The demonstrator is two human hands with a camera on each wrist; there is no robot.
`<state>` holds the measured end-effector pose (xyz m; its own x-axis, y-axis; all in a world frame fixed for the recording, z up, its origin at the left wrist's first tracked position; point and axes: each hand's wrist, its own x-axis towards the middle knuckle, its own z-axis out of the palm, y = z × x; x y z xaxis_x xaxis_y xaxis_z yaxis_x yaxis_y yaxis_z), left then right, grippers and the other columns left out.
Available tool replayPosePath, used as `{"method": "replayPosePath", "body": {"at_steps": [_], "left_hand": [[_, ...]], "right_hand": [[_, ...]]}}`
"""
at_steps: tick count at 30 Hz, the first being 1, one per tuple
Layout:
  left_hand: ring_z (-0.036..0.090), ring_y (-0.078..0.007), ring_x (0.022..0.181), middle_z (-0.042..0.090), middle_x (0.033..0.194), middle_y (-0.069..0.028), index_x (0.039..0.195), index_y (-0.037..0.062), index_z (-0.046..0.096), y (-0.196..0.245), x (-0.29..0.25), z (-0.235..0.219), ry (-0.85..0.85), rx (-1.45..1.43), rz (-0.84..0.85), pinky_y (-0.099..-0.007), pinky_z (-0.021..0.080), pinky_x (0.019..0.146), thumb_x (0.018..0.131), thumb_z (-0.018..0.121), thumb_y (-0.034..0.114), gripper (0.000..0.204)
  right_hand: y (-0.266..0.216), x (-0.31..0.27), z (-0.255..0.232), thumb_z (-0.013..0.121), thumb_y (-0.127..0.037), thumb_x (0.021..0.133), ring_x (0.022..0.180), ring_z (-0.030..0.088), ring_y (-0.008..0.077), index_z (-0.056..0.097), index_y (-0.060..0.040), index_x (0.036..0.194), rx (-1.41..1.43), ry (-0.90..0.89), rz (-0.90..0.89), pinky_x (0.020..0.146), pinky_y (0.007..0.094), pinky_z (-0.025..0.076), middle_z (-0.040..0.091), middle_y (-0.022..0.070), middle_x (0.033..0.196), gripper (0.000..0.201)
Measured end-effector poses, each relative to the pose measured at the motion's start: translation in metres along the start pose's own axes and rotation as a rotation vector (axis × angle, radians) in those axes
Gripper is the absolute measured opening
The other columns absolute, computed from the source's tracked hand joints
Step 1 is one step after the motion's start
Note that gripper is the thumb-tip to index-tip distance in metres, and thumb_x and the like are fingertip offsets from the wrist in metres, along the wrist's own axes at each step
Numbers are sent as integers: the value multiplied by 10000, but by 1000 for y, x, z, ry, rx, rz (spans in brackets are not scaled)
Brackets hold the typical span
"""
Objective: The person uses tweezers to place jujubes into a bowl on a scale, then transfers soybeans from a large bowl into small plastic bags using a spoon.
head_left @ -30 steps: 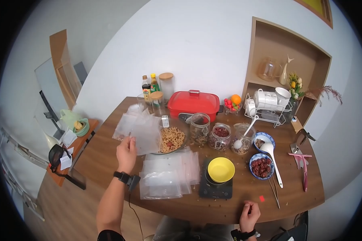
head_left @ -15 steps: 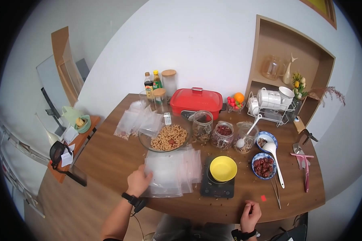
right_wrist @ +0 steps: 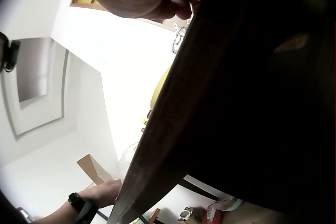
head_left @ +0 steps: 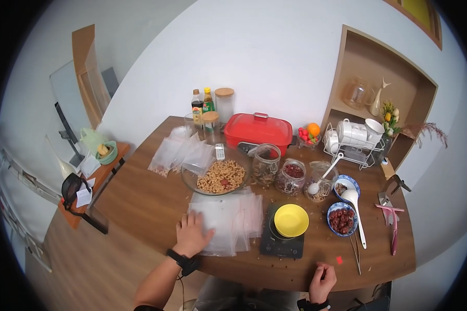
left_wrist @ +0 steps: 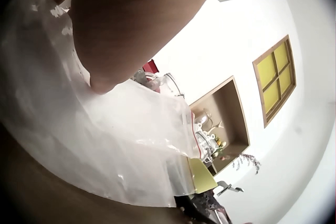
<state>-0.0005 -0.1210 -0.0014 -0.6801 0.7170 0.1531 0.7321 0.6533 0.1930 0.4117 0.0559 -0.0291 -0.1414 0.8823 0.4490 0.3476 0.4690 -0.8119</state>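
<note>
My left hand (head_left: 192, 236) lies with spread fingers on the left side of a stack of clear plastic bags (head_left: 224, 223). In the left wrist view the hand (left_wrist: 131, 19) covers part of the bags (left_wrist: 121, 140). My right hand (head_left: 322, 279) rests at the table's front edge, fingers loosely curled around nothing. Between the hands a yellow bowl (head_left: 291, 220) stands on a black scale (head_left: 282, 248). Behind the stack is a glass bowl of nuts (head_left: 222, 177), with more bags (head_left: 174, 152) to its left, some overlapping its rim.
Glass jars (head_left: 266, 165) stand behind the scale, near a red cooker (head_left: 258, 131). Blue-patterned bowls (head_left: 342, 219), a white ladle (head_left: 361, 223), tongs (head_left: 356, 254) and a pink-handled tool (head_left: 394, 233) are on the right. Bottles (head_left: 197, 108) and a cup rack (head_left: 353, 140) stand farther back.
My left hand has let go of a bag over the back-left pile, come down toward the front and spread onto the stack. My right hand has stayed at the edge. The head view has shifted slightly.
</note>
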Motion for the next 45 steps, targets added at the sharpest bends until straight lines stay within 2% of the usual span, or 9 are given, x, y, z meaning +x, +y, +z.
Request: {"method": "replayPosePath", "body": {"at_steps": [5,8,11,18,27,30,36,39,45], "left_hand": [[417,-473,1515,487,1603,-266,1491,43,566,-1,25,-45,-154,-119,-68,-588,385,1205,966,697,500,709],[395,-434,1542,466,1628,-246,1526,19,528,-33,61,-26,301,58,26,-594,379,1216,936,750,425,750],[371,-439,1563,433,1659,-254,1545,-11,496,-64,99,-5,342,43,-28,-611,357,1237,919,768,375,784],[422,-433,1533,466,1653,-225,1542,-27,484,-66,122,20,84,-42,-140,-567,378,1237,961,707,415,763],[505,-424,1462,594,1528,-206,1300,23,685,-72,123,20,130,-11,-65,-533,435,1191,1000,655,390,475],[570,-427,1389,642,1444,-238,1343,-13,633,-80,128,27,176,-12,-22,-512,475,1151,1010,654,356,497],[640,-442,1251,680,1313,-294,1505,-91,405,-65,129,9,124,-147,-175,-506,523,1070,989,699,278,699],[647,-441,1236,685,1301,-284,1606,-94,295,-60,124,10,215,-127,-152,-504,529,1056,977,713,284,846],[657,-436,1208,680,1306,-271,1717,-23,134,-47,118,-15,125,-236,-185,-502,522,1055,967,714,264,991]], "right_hand": [[-3,0,1,605,-64,1067,749,600,128,690,32,1003,-27,-4,3,695,295,494,679,81,873,143],[-7,-1,1,614,-43,1033,748,637,216,696,24,1004,-34,-12,54,689,340,504,701,125,899,109],[-3,-2,4,615,-41,1031,728,623,212,697,23,1003,-41,20,2,671,342,493,690,123,877,107],[-20,2,2,621,-39,1022,722,621,237,695,19,995,-100,13,-10,672,364,491,667,131,851,98],[-13,0,6,628,-48,1017,710,623,253,696,11,984,-112,40,-48,660,374,492,657,134,837,96],[-17,0,4,632,-51,1016,693,614,242,697,9,982,-124,31,-37,647,369,485,652,128,828,95],[-18,2,3,636,-51,1014,675,603,231,700,4,980,-109,26,-54,631,364,477,645,120,818,91],[-16,1,3,637,-51,1013,689,621,244,701,4,977,-115,29,-58,644,371,488,658,127,824,91],[-13,0,5,641,-55,1014,713,648,261,698,3,965,-106,43,-90,664,382,505,679,137,835,95]]}}
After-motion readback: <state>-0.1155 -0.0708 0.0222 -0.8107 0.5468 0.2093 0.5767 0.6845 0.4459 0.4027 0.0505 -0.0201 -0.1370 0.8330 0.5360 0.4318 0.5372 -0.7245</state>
